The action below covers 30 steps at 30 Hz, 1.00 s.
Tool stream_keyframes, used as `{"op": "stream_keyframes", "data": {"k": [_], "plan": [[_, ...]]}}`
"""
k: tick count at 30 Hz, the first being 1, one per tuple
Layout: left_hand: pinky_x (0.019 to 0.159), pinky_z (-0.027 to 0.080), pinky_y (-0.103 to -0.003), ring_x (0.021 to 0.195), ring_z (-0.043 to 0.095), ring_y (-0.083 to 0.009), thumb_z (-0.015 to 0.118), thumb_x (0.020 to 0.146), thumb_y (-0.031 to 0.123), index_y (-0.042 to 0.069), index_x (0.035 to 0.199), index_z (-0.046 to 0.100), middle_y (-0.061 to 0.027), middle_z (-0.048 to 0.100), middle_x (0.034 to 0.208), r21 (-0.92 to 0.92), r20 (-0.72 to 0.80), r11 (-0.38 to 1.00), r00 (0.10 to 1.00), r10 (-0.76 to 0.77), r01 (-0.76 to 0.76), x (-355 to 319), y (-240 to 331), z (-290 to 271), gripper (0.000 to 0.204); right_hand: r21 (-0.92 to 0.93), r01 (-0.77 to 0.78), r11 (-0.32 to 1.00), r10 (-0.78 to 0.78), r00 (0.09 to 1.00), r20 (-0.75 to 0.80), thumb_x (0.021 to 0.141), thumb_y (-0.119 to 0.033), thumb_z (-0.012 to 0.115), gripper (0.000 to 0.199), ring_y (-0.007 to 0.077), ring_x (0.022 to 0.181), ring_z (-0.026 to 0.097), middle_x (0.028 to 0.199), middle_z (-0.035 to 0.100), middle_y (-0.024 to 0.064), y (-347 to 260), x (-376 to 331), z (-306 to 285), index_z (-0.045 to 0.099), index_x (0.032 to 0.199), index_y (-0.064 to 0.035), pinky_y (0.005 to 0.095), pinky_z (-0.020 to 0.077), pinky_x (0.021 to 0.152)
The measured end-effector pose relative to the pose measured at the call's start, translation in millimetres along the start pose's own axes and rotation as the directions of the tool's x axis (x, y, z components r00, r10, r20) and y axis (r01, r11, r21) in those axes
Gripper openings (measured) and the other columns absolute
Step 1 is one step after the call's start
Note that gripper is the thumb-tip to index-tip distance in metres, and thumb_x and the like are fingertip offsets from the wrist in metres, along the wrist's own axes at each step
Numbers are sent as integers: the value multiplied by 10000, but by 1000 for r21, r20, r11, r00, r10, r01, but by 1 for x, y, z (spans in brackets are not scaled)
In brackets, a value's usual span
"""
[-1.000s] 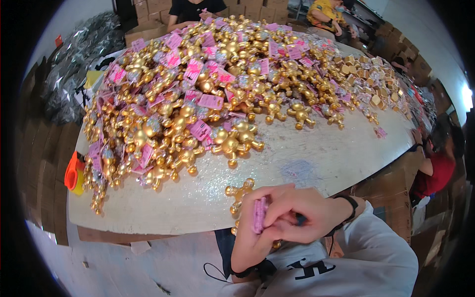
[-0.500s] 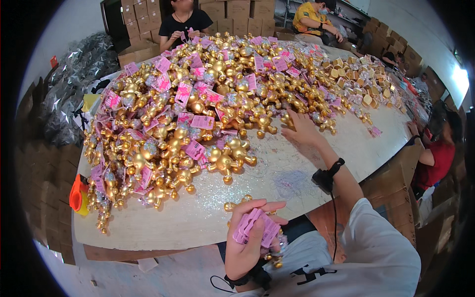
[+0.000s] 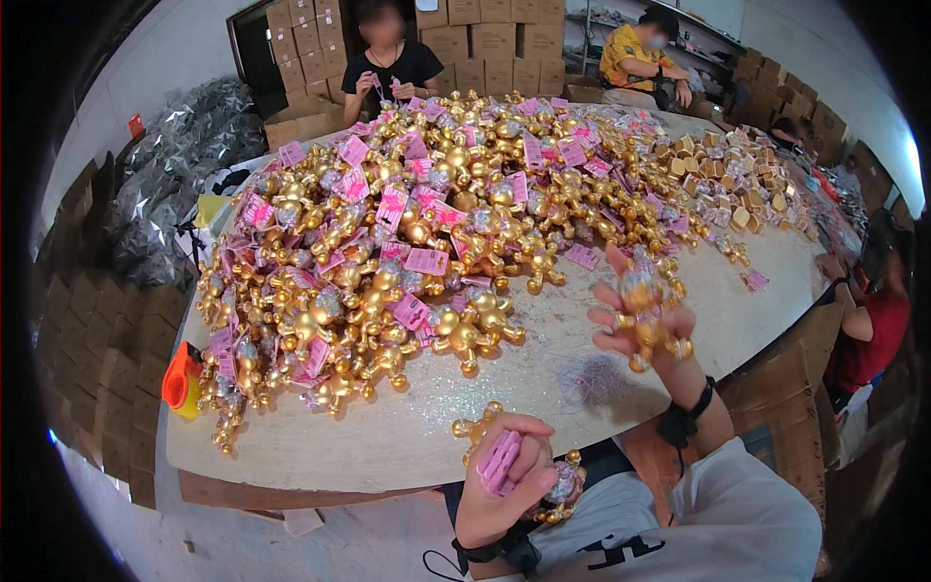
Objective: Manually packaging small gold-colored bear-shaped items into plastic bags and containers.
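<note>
My left hand (image 3: 499, 490) is closed around a stack of pink cards (image 3: 500, 463) at the near edge of the table. Small gold figurines (image 3: 562, 488) with clear, glittery parts stick out on both sides of that fist. My right hand (image 3: 603, 320) is raised above the table to the right, palm up. Across it lies a gold figurine (image 3: 643, 312) with round ball limbs, its fingers curled partly behind the toy. In front of both hands spreads a large heap of similar gold figurines (image 3: 465, 335), many with pink cards attached.
The pale table (image 3: 388, 436) has glitter scattered on it. Gold block-shaped pieces (image 3: 747, 175) lie at the far right. An orange and yellow container (image 3: 181, 383) stands at the left edge. Co-workers sit across and to the right. Cardboard boxes (image 3: 493, 41) are stacked behind.
My right hand has come back from the heap's edge, turned palm up and now holds a gold figurine. My left fist has turned slightly, still with the pink cards. The whole view has shifted.
</note>
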<state>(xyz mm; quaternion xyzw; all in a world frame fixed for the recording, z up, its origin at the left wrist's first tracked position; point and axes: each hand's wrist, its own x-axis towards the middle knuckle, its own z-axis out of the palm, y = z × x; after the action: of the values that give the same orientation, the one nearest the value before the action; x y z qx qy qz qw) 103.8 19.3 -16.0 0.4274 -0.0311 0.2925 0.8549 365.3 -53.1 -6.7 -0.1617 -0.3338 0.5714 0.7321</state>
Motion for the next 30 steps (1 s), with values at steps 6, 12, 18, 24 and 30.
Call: {"op": "stream_keyframes", "data": {"k": [6,12,18,24,30], "plan": [[462,290,-186,523,371,-52,564,894,112,-15,1001,508,-10,429,656,-70,-130,992,985,-114,106,-9,6,9,176,-268,16,963,-26,999,-33,677,-61,694,802,165,798,485,956,442,78,13,-18,54,282,1358,-166,270,426,569],[419,355,-194,486,456,-79,520,928,122,-14,939,532,-83,550,684,54,-232,993,968,-91,107,-8,8,16,137,-820,-43,570,-256,940,-228,714,-198,752,783,188,850,562,984,540,99,-42,-19,21,306,1355,-145,331,496,683],[439,392,-196,507,510,-100,503,941,133,-20,950,530,-107,580,722,181,-181,970,975,-128,161,-12,17,14,156,-666,-338,-665,-365,925,-105,701,-336,781,811,327,1103,502,1181,511,190,-146,-54,-48,345,1347,-111,395,398,944],[423,357,-169,548,541,-103,404,995,185,-5,1071,463,-142,589,755,110,-129,989,988,-81,96,-8,9,19,213,-406,-496,-768,-476,865,-157,822,-347,659,718,342,1094,460,1137,492,185,-155,-78,-94,313,1390,-75,442,380,921],[418,318,-164,612,544,-95,409,989,151,18,1107,448,-135,594,806,177,-195,981,980,-48,84,-6,6,27,182,-624,-252,-740,-180,967,-178,854,-361,598,587,341,1114,481,1165,555,174,-101,-4,-113,408,1334,-83,450,371,935]]}}
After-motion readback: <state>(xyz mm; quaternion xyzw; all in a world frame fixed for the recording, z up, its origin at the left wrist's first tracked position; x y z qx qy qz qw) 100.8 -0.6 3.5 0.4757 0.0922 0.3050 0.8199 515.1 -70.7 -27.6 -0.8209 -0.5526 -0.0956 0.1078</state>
